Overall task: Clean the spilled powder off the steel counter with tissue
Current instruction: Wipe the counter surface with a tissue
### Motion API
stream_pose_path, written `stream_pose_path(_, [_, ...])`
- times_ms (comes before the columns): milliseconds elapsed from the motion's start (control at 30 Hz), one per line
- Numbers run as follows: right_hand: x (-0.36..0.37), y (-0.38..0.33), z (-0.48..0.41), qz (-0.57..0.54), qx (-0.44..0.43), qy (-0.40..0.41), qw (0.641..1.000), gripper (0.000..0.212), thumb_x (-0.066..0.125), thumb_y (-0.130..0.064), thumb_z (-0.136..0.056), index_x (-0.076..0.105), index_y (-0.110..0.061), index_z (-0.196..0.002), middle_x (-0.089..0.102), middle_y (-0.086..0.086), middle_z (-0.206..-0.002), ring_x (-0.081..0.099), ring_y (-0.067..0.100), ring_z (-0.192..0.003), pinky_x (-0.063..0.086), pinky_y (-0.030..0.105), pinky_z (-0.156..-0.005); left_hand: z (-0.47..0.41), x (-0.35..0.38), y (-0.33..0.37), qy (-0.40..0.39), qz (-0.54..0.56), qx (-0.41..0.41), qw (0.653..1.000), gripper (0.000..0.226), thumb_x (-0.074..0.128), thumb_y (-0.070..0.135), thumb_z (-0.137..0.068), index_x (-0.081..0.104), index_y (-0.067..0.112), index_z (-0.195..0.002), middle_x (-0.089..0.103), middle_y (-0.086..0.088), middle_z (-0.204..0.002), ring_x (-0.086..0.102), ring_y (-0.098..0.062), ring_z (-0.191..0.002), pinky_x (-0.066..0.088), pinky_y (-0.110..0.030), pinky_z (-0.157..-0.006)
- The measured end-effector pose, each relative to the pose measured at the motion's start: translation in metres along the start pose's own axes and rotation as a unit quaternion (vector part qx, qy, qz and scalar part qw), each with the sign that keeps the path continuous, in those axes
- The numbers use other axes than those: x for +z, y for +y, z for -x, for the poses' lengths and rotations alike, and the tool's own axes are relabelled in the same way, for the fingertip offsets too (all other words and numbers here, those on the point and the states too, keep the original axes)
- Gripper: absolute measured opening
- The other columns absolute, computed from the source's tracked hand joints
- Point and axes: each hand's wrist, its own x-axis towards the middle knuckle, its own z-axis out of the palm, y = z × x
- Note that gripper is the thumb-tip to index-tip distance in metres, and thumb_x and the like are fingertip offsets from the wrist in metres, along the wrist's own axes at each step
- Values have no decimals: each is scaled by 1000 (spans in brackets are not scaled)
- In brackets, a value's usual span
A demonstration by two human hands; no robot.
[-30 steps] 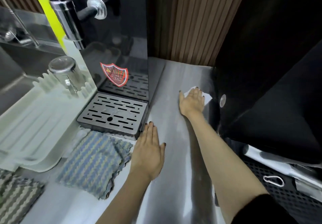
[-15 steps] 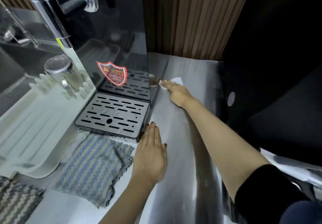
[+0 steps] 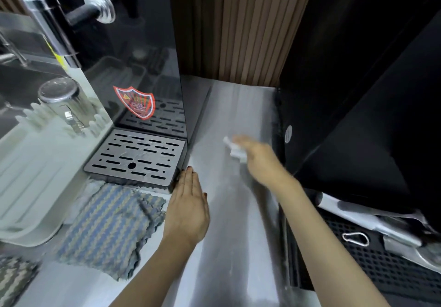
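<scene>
Tissue (image 3: 235,149), white and crumpled, lies on the steel counter (image 3: 238,247) under the fingertips of the right hand (image 3: 261,157). Motion blur hides whether those fingers press flat or pinch it. Half a second ago it sat against the dispenser (image 3: 143,51); now it is back mid-counter, nearer the black appliance (image 3: 358,127), so the side-to-side wiping is probably unfinished. Left hand (image 3: 188,209) rests open and flat, touching the drip tray (image 3: 136,156).

Bare forearms (image 3: 317,225); dark red polish on left fingers (image 3: 189,180)
</scene>
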Motion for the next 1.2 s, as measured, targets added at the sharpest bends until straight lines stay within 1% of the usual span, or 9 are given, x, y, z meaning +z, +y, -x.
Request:
stream_pose_path(200, [15,40,-112,67,178,120,974,29,32,4,-90,52,-2,-109,55,12,-112,45,26,-115,30,27,-101,1,0,-1,-6,0,1,1000,55,26,23,-87,46,-9,-127,47,-21,-136,46,-32,-127,26,-43,-108])
stream_pose_path(267, [30,45,-127,120,132,102,979,41,33,3,-92,38,-1,-132,43,14,-136,36,27,-129,24,30,-109,0,2,-2,0,4,4,1000,54,26,23,-87,45,-8,-128,46,-21,-137,44,-31,-128,24,-35,-113])
stream_pose_path(333, [34,42,-133,145,81,53,985,54,36,2,-92,21,-6,-144,26,8,-151,24,24,-138,15,29,-114,-2,1,-3,3,12,4,1000,55,23,23,-89,38,-7,-133,38,-20,-143,36,-29,-134,15,-32,-116])
stream_pose_path(467, [42,39,-98,112,5,-47,993,55,33,8,-90,34,-14,-141,27,4,-152,21,21,-141,10,32,-118,1,-1,-5,10,28,25,999,53,18,20,-95,13,-2,-143,8,-15,-155,6,-23,-144,-6,-26,-114])
stream_pose_path(600, [47,33,-27,28,-24,-94,995,42,37,-3,-97,43,-18,-136,35,-3,-147,23,6,-137,4,24,-117,-1,-5,-4,19,48,20,998,53,23,16,-96,11,-3,-143,8,-16,-154,5,-25,-144,-7,-26,-114])
stream_pose_path(800, [46,27,82,60,-47,-203,976,59,31,21,-84,44,-8,-134,34,5,-147,21,6,-136,10,15,-114,2,-1,-5,-1,44,17,999,64,7,24,-86,11,-3,-144,8,-16,-155,6,-25,-144,-5,-27,-114])
stream_pose_path(900, [32,15,85,37,-38,-135,989,56,35,18,-86,44,-10,-133,37,8,-146,24,12,-138,11,5,-108,0,2,-4,3,34,19,999,68,2,26,-83,13,-3,-143,10,-16,-154,7,-26,-143,-5,-28,-114])
stream_pose_path(1067, [12,16,-20,36,46,48,997,48,38,7,-90,43,-9,-134,46,19,-135,44,32,-124,32,36,-109,-1,1,-3,9,32,20,999,69,3,26,-82,19,-5,-142,16,-18,-153,13,-27,-142,-1,-29,-115])
stream_pose_path(1200, [25,42,-60,183,111,60,975,58,34,14,-82,30,-3,-138,29,13,-146,26,26,-135,24,33,-103,0,-3,-2,2,58,11,998,55,23,17,-93,14,-2,-143,12,-15,-154,8,-25,-143,2,-30,-118])
